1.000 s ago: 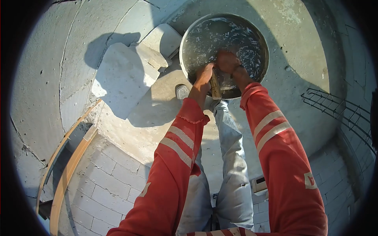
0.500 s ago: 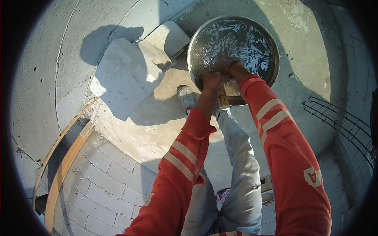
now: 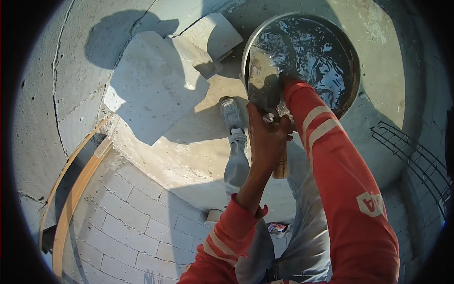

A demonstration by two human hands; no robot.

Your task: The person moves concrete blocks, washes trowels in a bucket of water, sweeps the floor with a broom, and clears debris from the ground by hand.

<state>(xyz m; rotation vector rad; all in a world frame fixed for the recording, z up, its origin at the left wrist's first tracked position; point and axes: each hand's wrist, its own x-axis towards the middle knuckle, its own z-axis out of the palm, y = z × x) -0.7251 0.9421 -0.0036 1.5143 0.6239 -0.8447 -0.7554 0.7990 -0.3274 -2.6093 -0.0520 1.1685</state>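
Observation:
My left hand (image 3: 267,137) is closed around the neck of a trowel (image 3: 263,71). Its wooden handle (image 3: 280,168) sticks out below my fingers, towards my legs. The wet, grey-smeared blade lies at the near left side of a round tub (image 3: 355,90) of dark, rippling water (image 3: 317,57). Close against the blade's right edge is my right hand (image 3: 288,78), in deep shadow. Its fingers are hidden, so I cannot make out whether it grips the blade.
Broken concrete slabs (image 3: 151,85) lie left of the tub. A wire rebar cage (image 3: 409,151) is at the right, and curved wooden strips (image 3: 78,213) at the lower left. My shoe (image 3: 231,113) is beside the tub. Pale block paving (image 3: 127,213) spreads at lower left.
My left hand has come out of the tub towards me, lifting the trowel so its blade now shows above the water. My right hand stays over the tub, now beside the blade.

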